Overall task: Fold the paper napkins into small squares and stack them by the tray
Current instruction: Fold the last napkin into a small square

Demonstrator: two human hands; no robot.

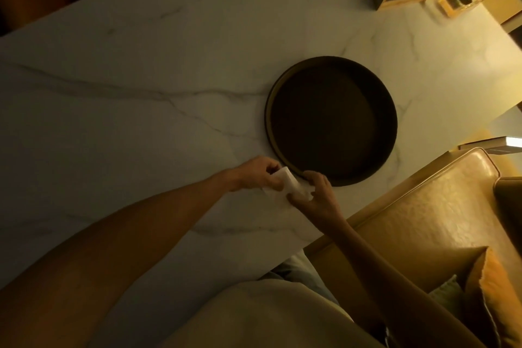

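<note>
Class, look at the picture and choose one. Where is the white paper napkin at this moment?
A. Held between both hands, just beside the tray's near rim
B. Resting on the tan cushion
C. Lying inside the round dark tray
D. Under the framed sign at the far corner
A: the napkin is pinched by the left hand and the right hand, just outside the round dark tray's near rim, above the marble table.

White paper napkin [282,188] held beside the round dark tray [333,121]

The napkin is small, white and partly folded, lifted a little and tilted, just at the near-left edge of the tray. The tray is round, dark brown, with a low rim, and it lies flat on the pale marble desk [141,79]. How many folds the napkin has cannot be told.
</note>
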